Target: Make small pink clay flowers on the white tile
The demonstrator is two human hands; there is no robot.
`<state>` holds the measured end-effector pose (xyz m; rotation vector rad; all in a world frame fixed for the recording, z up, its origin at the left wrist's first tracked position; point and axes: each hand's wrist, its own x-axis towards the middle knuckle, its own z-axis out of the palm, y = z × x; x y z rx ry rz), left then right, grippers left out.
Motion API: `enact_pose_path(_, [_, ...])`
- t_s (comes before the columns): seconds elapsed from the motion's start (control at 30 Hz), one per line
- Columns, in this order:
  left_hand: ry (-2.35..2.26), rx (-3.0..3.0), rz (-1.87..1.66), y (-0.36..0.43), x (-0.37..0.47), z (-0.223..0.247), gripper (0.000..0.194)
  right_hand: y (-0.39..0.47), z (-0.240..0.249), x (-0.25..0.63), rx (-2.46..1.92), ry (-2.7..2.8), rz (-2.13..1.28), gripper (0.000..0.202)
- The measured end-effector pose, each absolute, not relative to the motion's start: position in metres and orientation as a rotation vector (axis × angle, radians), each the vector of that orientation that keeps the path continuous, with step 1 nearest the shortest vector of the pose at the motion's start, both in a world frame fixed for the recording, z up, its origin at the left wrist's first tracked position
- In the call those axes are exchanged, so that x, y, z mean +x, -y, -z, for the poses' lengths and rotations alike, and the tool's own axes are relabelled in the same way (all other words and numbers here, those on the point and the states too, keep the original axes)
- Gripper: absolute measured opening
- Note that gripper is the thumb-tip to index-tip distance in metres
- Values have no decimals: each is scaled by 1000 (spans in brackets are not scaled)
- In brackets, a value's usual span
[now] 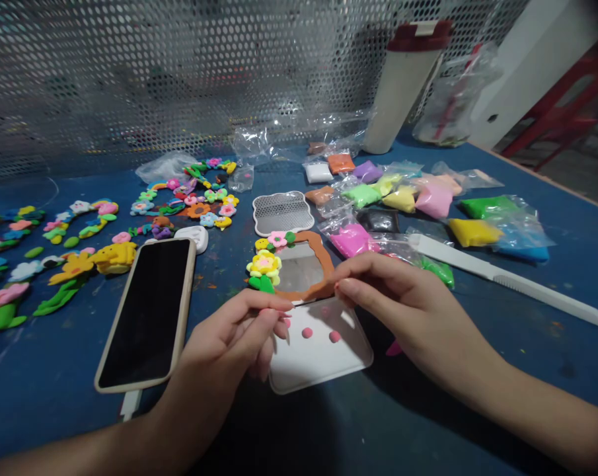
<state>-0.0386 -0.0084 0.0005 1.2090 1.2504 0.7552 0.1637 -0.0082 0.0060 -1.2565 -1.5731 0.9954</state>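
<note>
A small mirror (302, 266) edged with brown clay (323, 250) lies in front of me. Clay flowers (264, 263) in yellow and pink, with green leaves, cover its left side. Just below it is a white panel (318, 363) with several small pink clay balls (307, 333) on it. Over the panel's left edge, my left hand (242, 334) has thumb and forefinger pinched together; what is between them is too small to name. At the mirror's lower right corner, my right hand (392, 297) is also closed in a pinch, its fingertips hiding anything held.
A phone (147, 314) and earbud case (194, 238) lie left, near clay-decorated frames (184, 198). Another mirror (283, 213) is behind. To the right are bagged coloured clays (435, 198) and a white knife-like tool (507, 277). A tumbler (405, 86) stands by the metal mesh (180, 79).
</note>
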Motion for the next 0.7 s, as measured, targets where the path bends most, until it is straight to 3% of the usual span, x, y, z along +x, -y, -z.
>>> enact_pose_path(0.3, [-1173,1093,-707,7,-32,-6,10,12,-10,156,-1187,1568,-1227,9])
enact_pose_path(0.7, [-1086,1224,-625,9,-35,-7,13,21,-5,147,-1060,1943,-890,4])
